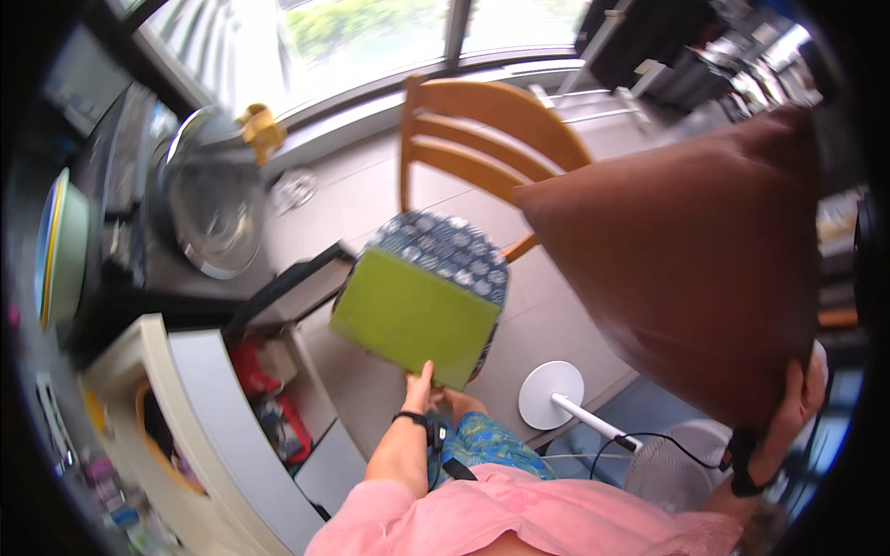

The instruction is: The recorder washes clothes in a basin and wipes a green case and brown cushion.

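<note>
My left hand grips the near edge of a flat green rectangular board or box, its thumb on top. The green piece lies over or just above the blue patterned seat cushion of a wooden chair; whether they touch, I cannot tell. On the right, my right hand holds a large brown cushion, which looks like leather, by its lower corner, raised beside the chair. Part of that hand's grip is hidden behind the cushion.
A white pedestal fan lies tilted at my right. An open drawer with red items is at my left, below a cabinet bearing a round glass-like lid. Windows stand behind the chair.
</note>
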The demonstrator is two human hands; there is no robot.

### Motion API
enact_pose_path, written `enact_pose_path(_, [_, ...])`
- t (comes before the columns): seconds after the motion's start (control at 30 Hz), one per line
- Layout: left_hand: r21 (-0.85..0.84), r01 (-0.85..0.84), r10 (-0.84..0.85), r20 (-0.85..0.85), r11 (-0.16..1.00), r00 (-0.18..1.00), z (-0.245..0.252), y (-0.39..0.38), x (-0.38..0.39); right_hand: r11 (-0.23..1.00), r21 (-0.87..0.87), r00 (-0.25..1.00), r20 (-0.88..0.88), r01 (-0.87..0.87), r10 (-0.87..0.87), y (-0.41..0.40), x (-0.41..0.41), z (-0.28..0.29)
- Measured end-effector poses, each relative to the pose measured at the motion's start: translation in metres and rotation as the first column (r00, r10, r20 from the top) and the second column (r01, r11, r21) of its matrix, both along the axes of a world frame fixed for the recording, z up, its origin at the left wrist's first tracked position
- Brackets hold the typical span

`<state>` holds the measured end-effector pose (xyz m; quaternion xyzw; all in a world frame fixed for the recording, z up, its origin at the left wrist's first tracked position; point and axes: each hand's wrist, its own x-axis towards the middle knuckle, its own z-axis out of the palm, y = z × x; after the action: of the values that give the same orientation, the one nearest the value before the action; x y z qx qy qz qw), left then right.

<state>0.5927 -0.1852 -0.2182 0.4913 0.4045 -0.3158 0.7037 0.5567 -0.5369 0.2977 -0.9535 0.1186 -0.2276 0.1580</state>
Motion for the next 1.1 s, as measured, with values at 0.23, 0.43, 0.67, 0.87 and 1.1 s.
enact_pose_path(0.23, [-0.021,0.388,-0.388,-0.100,0.921,0.916,-0.006,0.080,0.022,0.998,-0.055,0.995,0.092,0.036,-0.031,0.050,0.047,-0.015])
enact_pose_path(0.43, [0.162,0.424,-0.409,-0.119,0.891,0.905,0.041,0.113,0.059,0.963,-0.268,0.999,-0.038,0.008,-0.018,0.035,0.056,-0.036])
enact_pose_path(0.67, [0.236,0.291,-0.272,-0.108,0.927,0.956,0.031,0.167,0.030,0.974,-0.217,0.933,-0.335,0.059,-0.131,0.003,0.073,-0.090])
enact_pose_path(0.87, [0.291,0.219,-0.194,-0.113,0.932,0.975,0.043,0.165,0.016,0.972,-0.100,0.807,-0.543,0.213,-0.233,-0.053,0.082,-0.168])
enact_pose_path(1.1, [0.225,0.147,-0.143,-0.032,0.963,0.989,0.043,0.109,0.060,0.924,0.015,0.692,-0.668,0.381,-0.275,-0.140,0.134,-0.270])
